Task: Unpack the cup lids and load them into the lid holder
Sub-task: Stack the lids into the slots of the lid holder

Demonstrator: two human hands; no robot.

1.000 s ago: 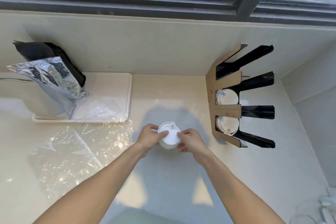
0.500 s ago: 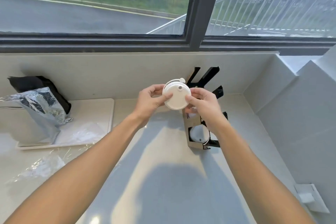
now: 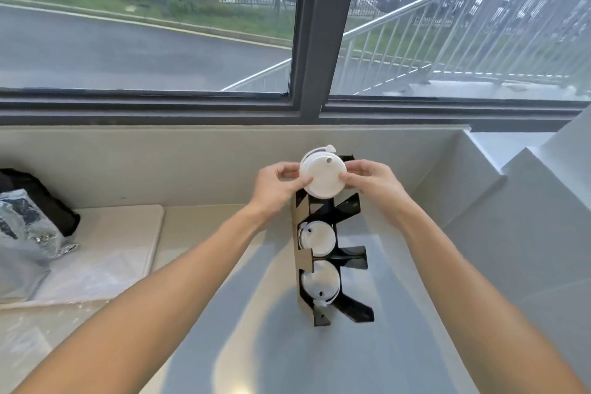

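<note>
- Lids (image 3: 323,177), a white stack, are held at frame centre, pinched at the rim by the left hand (image 3: 276,184) and the right hand (image 3: 367,179), above the top of the holder (image 3: 329,253).
- The holder stands on the bench (image 3: 256,345); its middle slot (image 3: 316,238) and lower slot (image 3: 319,285) are each seen to hold lids, while its top slot looks vacant.
- The loading step is judged to be in hand.
- Next, the stack would need to be lowered and turned to match the top slot's black prongs, then released.
- A foil bag (image 3: 22,233) is seen at the left edge.
</note>
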